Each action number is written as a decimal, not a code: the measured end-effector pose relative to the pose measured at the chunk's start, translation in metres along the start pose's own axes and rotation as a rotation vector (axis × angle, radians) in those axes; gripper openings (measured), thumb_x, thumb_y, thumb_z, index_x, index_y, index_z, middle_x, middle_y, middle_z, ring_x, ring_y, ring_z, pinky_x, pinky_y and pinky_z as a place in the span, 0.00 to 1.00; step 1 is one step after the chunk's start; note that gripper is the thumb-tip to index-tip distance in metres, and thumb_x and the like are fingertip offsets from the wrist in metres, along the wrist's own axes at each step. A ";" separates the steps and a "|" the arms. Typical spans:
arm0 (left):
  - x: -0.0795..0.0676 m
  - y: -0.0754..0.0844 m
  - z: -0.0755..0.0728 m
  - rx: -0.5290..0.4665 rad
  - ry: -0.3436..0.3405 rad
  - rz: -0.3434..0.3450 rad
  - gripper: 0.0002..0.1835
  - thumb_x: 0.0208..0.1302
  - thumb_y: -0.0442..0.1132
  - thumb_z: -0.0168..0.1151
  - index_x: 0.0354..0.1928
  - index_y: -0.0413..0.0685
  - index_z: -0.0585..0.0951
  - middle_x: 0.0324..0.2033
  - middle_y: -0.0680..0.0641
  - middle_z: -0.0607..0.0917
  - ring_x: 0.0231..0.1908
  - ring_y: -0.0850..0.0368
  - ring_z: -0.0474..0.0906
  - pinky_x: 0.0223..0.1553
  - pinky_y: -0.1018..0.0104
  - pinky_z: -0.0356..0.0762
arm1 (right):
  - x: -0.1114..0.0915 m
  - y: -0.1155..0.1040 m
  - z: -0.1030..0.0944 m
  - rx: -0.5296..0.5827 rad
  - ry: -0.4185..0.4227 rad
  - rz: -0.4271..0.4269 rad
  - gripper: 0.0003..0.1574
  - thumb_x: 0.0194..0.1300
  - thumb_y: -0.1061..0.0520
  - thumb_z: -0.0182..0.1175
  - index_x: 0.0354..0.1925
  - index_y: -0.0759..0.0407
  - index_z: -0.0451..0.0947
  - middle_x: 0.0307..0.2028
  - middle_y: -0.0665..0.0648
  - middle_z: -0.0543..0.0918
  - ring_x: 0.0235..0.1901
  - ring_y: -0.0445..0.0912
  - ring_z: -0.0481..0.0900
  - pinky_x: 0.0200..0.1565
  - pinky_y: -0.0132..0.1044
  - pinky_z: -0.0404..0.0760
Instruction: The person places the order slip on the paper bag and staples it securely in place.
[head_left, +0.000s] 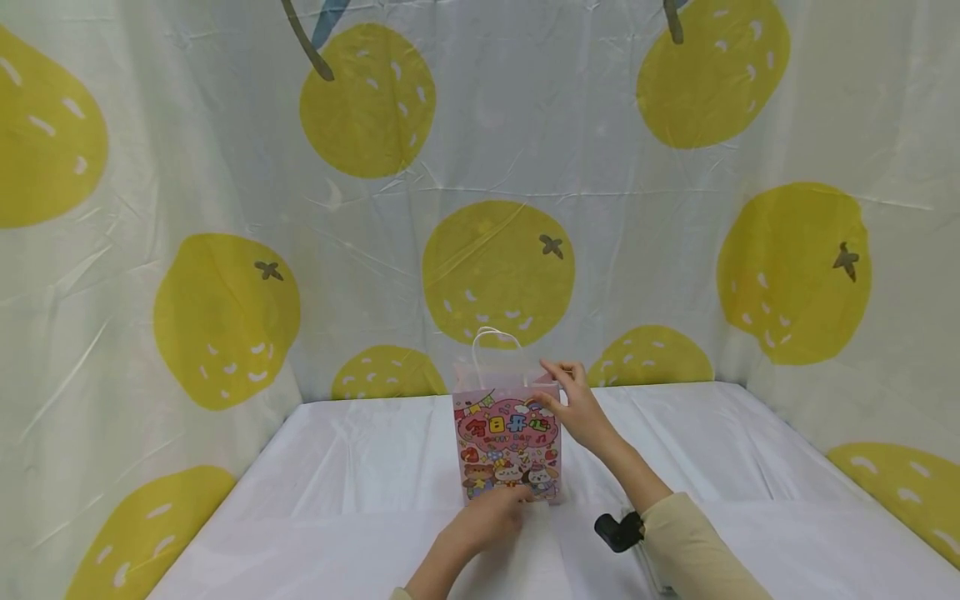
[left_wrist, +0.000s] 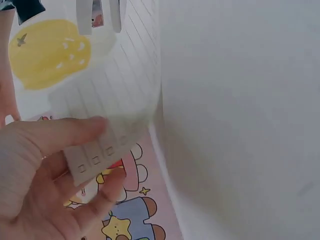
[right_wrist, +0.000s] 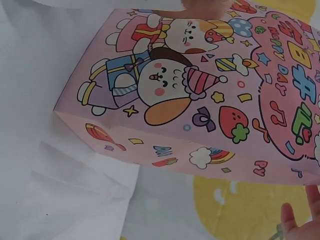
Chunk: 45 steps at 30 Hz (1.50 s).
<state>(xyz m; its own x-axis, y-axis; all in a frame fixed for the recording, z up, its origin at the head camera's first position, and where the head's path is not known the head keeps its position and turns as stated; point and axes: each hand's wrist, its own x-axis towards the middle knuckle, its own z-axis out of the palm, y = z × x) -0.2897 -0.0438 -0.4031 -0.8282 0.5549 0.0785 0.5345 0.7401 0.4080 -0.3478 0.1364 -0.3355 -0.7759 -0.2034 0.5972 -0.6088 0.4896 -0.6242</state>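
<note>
A pink cartoon-printed paper gift bag (head_left: 507, 450) with white cord handles stands upright on the table. My right hand (head_left: 577, 408) is at its upper right corner, thumb over the front and fingers by the side rim. In the right wrist view, that hand's fingertips (right_wrist: 300, 220) show at the bag's side. In front of the bag's base, my left hand (head_left: 491, 517) pinches a thin lined paper sheet (left_wrist: 107, 135) between thumb and fingers. Small printed boxes run along the sheet's lower edge, and the bag's print lies just behind it.
A white cloth covers the table (head_left: 360, 458). Walls of white curtain (head_left: 510, 167) with yellow fruit prints stand behind and on both sides. A black wrist camera (head_left: 618, 532) sits on the right wrist; a pale flat item (head_left: 654, 575) is partly hidden beneath that forearm.
</note>
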 end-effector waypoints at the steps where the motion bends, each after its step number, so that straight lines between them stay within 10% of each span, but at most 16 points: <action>1: 0.001 -0.001 -0.001 -0.005 0.035 0.017 0.12 0.54 0.30 0.60 0.41 0.50 0.79 0.37 0.52 0.84 0.37 0.62 0.79 0.39 0.70 0.76 | 0.000 0.000 0.000 -0.004 0.010 -0.007 0.35 0.60 0.55 0.58 0.63 0.63 0.61 0.50 0.63 0.60 0.51 0.55 0.64 0.53 0.55 0.66; 15: 0.001 -0.006 -0.016 -0.008 0.521 0.046 0.08 0.63 0.33 0.54 0.40 0.46 0.81 0.37 0.50 0.83 0.41 0.57 0.79 0.42 0.67 0.77 | 0.001 -0.004 0.003 0.023 0.038 0.013 0.19 0.60 0.57 0.58 0.47 0.65 0.69 0.47 0.63 0.68 0.44 0.51 0.70 0.39 0.35 0.73; 45: 0.014 -0.001 -0.038 0.107 0.963 0.183 0.13 0.55 0.28 0.61 0.42 0.47 0.82 0.31 0.50 0.77 0.30 0.62 0.72 0.32 0.74 0.76 | -0.002 -0.003 0.006 0.068 -0.059 0.005 0.14 0.65 0.59 0.51 0.46 0.64 0.63 0.36 0.62 0.77 0.33 0.45 0.74 0.34 0.33 0.75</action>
<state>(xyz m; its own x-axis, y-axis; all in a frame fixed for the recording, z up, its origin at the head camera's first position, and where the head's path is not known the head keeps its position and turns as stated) -0.3080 -0.0509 -0.3678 -0.4887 0.1529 0.8590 0.6414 0.7303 0.2349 -0.3456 0.1299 -0.3379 -0.7863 -0.2512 0.5645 -0.6129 0.4329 -0.6610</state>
